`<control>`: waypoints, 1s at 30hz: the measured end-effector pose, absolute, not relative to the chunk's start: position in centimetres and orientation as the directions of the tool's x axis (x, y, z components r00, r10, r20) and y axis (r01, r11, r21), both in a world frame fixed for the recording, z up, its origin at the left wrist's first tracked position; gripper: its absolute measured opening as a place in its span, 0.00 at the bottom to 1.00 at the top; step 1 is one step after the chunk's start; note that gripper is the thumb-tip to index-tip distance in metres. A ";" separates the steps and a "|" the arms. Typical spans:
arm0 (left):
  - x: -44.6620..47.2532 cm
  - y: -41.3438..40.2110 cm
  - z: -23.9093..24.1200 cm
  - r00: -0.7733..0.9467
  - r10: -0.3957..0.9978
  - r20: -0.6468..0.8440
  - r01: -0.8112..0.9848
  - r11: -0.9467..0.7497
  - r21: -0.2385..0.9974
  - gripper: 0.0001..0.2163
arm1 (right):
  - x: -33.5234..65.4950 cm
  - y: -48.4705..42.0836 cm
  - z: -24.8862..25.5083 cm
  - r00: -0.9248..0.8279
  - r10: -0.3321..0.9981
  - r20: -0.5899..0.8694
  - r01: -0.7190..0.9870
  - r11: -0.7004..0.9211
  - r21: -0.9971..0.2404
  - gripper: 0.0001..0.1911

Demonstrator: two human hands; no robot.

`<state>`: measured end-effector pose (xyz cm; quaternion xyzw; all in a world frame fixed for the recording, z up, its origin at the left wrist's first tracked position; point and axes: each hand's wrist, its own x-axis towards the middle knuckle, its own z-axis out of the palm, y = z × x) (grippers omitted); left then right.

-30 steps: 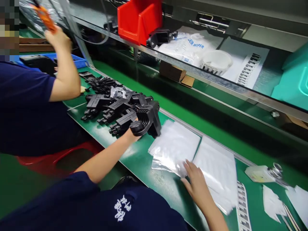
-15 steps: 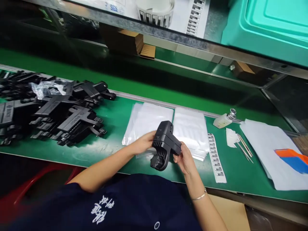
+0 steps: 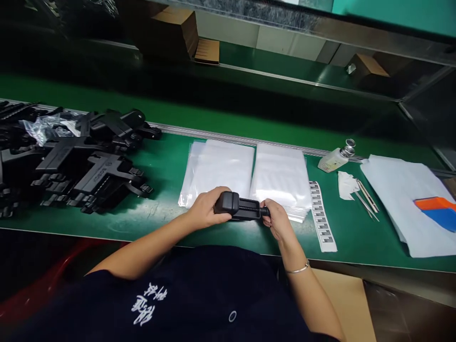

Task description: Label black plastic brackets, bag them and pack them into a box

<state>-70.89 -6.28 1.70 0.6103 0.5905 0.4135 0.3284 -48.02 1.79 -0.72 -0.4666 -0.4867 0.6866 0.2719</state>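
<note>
Between both hands, above the near part of the green bench, is a black plastic clamp mount (image 3: 248, 207). A slot with a threaded rod runs along its upward side. My left hand (image 3: 206, 207) is closed around its thick block end. At the opposite end, my right hand (image 3: 278, 220) grips the small round knob with thumb and fingers; some fingertips are hidden beneath. Just behind the mount lie two stacks of clear plastic bags, a left stack (image 3: 224, 166) and a right stack (image 3: 281, 173).
Black plastic brackets (image 3: 103, 178) are piled at the left. Rightward are a sticker strip (image 3: 322, 218), a pump bottle (image 3: 335, 160), tweezers (image 3: 366, 204), crumpled tissue (image 3: 345, 185) and white sheets (image 3: 395, 190) under an orange-and-blue item (image 3: 436, 211). A metal shelf edge (image 3: 256, 16) crosses overhead.
The clamp mount has been turned from upright to lying lengthwise, its slotted side now up. My right hand has shifted onto its knob. The view has tilted downward.
</note>
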 end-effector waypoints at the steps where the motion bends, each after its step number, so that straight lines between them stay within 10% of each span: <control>1: -71.0 -6.3 1.6 -0.071 0.990 0.124 0.418 -0.084 0.904 0.35 | -48.1 1.8 -0.5 -0.395 0.867 -0.305 0.104 -0.287 -0.952 0.20; 7: -70.3 -5.4 0.3 -0.183 0.908 -0.378 -0.321 0.308 0.896 0.29 | -47.2 1.1 1.0 -0.497 0.760 0.419 0.345 0.616 -0.708 0.14; 11: -70.4 -5.6 0.6 -0.048 0.875 -0.481 -0.498 0.396 0.771 0.26 | -47.4 1.3 0.5 -0.422 0.837 0.348 0.380 0.512 -0.770 0.15; 14: -70.8 -6.5 1.4 -0.028 0.963 -0.270 -0.381 0.239 0.893 0.27 | -47.9 1.5 -0.8 -0.404 0.915 -0.005 0.246 0.104 -0.964 0.17; 17: -71.6 -7.4 2.3 0.003 0.998 -0.055 -0.108 0.055 0.993 0.31 | -47.8 1.6 -2.0 -0.474 0.879 -0.046 0.007 -0.049 -0.999 0.17; 23: -73.2 -8.2 2.6 0.237 0.907 0.349 0.421 -0.420 0.804 0.34 | -46.7 1.7 -2.4 -0.475 0.874 0.102 -0.041 0.093 -0.995 0.18; 30: -73.6 -8.3 1.9 0.299 0.764 0.572 0.580 -0.622 0.527 0.31 | -47.5 1.8 -1.9 -0.488 0.835 0.254 -0.003 0.290 -0.957 0.18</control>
